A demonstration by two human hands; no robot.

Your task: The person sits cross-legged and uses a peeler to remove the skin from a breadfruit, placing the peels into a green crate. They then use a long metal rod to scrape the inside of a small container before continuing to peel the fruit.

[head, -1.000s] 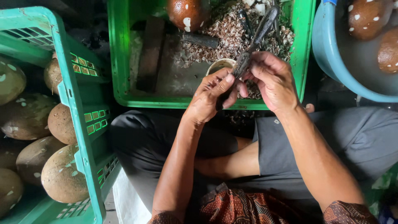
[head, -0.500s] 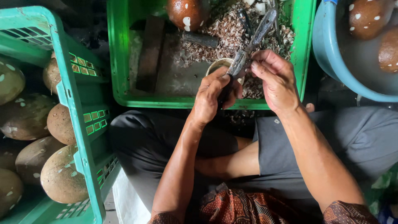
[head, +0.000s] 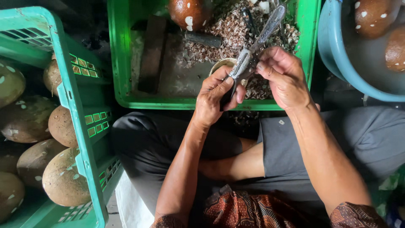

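Left hand (head: 215,99) and right hand (head: 284,76) have fingers clamped on a worn, greyish metal blade (head: 253,48). Its handle is hidden in the left palm. The pale round piece (head: 221,65) behind is mostly covered.

Soft, even daylight falls from above, bright enough to show colour well and casting no hard shadows. The green crate (head: 126,55) ahead and the teal crate (head: 76,114) at the left come out vivid, almost over-saturated. The blade (head: 257,44) carries a dull grey sheen with a pale glint along its upper part. Both forearms catch a mild shine. The gap between the crates, the top left corner and the lap below the hands sink into deep shade with little detail. Focus is sharp on the hands and the shavings (head: 236,29). The wide lens bends the crate edges and the blue tub (head: 333,55) outward toward the borders, and the bottom corners go slightly soft.
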